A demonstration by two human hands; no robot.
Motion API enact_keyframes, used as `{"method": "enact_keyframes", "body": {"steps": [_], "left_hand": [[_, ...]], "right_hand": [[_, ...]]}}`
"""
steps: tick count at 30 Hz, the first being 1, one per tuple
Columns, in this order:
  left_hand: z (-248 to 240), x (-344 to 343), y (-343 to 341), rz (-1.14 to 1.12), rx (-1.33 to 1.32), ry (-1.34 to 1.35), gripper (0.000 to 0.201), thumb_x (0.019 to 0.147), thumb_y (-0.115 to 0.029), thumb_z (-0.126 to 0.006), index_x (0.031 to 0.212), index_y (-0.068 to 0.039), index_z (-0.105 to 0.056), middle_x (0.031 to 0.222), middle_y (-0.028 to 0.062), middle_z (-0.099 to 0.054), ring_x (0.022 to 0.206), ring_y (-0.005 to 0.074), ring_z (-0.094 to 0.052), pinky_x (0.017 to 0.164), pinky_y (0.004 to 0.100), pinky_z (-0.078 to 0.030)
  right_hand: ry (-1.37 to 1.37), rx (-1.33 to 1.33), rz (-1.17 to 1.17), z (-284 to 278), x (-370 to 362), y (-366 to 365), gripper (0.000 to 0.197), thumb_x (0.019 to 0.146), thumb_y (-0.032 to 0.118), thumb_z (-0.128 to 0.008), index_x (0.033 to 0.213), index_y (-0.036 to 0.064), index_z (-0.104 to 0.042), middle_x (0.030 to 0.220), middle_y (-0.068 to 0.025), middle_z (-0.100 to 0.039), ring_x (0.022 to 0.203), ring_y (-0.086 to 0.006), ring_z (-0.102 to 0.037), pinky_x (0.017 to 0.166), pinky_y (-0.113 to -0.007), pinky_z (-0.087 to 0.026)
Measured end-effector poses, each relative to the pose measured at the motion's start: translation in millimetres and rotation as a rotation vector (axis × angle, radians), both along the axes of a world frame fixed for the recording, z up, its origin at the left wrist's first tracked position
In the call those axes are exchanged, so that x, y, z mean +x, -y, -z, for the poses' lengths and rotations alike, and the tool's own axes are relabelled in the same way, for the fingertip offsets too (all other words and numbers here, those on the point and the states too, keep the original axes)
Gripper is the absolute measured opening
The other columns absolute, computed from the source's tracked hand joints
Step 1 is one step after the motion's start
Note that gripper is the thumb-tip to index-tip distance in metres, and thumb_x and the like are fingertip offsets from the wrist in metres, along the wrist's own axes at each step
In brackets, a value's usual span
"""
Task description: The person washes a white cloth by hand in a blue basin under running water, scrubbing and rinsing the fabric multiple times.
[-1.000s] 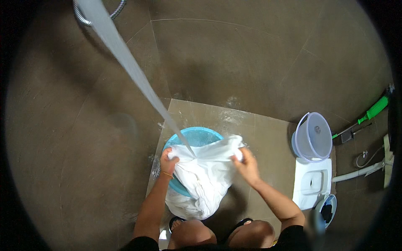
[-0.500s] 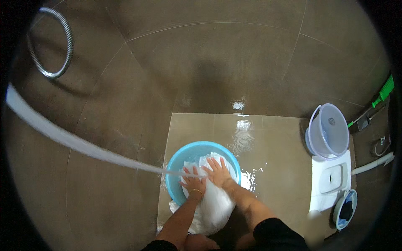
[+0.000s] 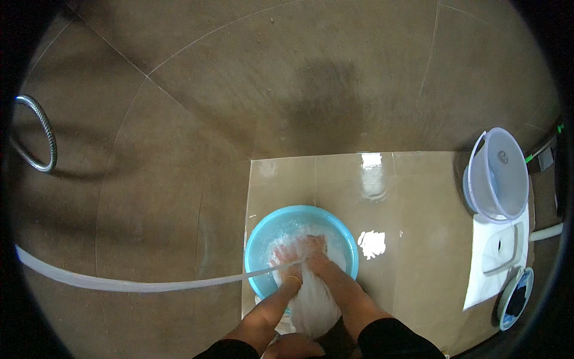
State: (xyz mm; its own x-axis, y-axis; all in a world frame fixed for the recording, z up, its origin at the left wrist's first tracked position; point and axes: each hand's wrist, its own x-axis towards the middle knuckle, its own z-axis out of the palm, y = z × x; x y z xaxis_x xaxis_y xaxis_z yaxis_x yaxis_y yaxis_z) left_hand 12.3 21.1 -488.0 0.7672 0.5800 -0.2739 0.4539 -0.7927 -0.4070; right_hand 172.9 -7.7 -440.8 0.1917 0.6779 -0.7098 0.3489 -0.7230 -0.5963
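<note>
From my remote seat I see a soft white fabric cloth (image 3: 314, 306) lying partly in the round light-blue plastic basin (image 3: 300, 210), its remainder draped over the near rim toward the person's legs. Soaked, I judge, it will be heavy, limp and slippery though hardly fragile; I would gather a thick bunch with both hands rather than pinch an edge. The left hand (image 3: 288, 258) and the right hand (image 3: 316, 246) press down into it, close together, beneath a whitish stream of water (image 3: 149, 286) from the left. Froth and splash blur the fingers, so I cannot tell whether they clutch fabric or only push. Against the previous frame, where both palms lay spread on top, the hands have sunk deeper and more froth surrounds them.
</note>
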Motion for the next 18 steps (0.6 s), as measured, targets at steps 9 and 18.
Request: {"method": "enact_keyframes", "body": {"steps": [9,18], "left_hand": [[-52,5,-113,-0.268,-0.994,0.264,0.052,0.081,-0.041,-0.058,0.120,-0.007,-0.054,0.124,0.0171,-0.050,0.117,0.0285,-0.046,0.099,0.0340,-0.035],[-90,-53,-10,-1.544,-1.982,0.666,0.064,0.081,-0.058,-0.053,0.123,-0.010,-0.050,0.121,0.0111,-0.055,0.109,0.0302,-0.052,0.094,0.0473,-0.039]], "right_hand": [[0.322,0.352,0.173,-36,-9,58,0.034,0.085,0.033,-0.052,0.103,0.0049,-0.060,0.099,-0.0190,-0.063,0.089,-0.0362,-0.061,0.081,-0.044,-0.047],[0.144,-0.105,0.206,-98,-96,96,0.077,0.085,0.050,-0.046,0.143,0.0108,-0.015,0.131,-0.0201,-0.044,0.121,-0.0329,-0.043,0.099,-0.041,-0.035]]}}
